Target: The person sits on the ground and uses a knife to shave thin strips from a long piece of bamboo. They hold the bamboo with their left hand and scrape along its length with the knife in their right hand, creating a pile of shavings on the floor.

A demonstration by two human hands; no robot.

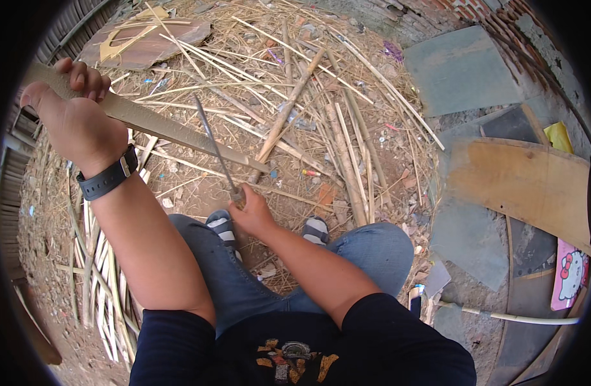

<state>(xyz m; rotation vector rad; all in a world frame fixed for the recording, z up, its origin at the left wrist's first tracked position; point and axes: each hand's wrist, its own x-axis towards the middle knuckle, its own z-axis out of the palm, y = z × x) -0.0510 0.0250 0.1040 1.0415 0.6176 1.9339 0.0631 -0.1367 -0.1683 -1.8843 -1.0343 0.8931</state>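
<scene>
My left hand [83, 119], raised at the far left with a black watch on its wrist, is closed round a long pale-brown length of bamboo or wood [179, 136]. That length slants down to the right, its far end near the middle of the view. In front of my knees, my right hand [253, 213] grips the handle of a knife [213, 143] with a long, narrow grey blade. The blade points up and to the left and crosses the length in view; whether they touch, I cannot tell.
Thin pale strips [244, 96] and thicker poles [292, 112] litter the straw-covered ground ahead. More strips [105, 296] lie at my left. A brown board [520, 174] and grey sheets [466, 71] lie at the right, beside a brick wall [482, 13]. My sandalled feet [316, 229] are close to the knife hand.
</scene>
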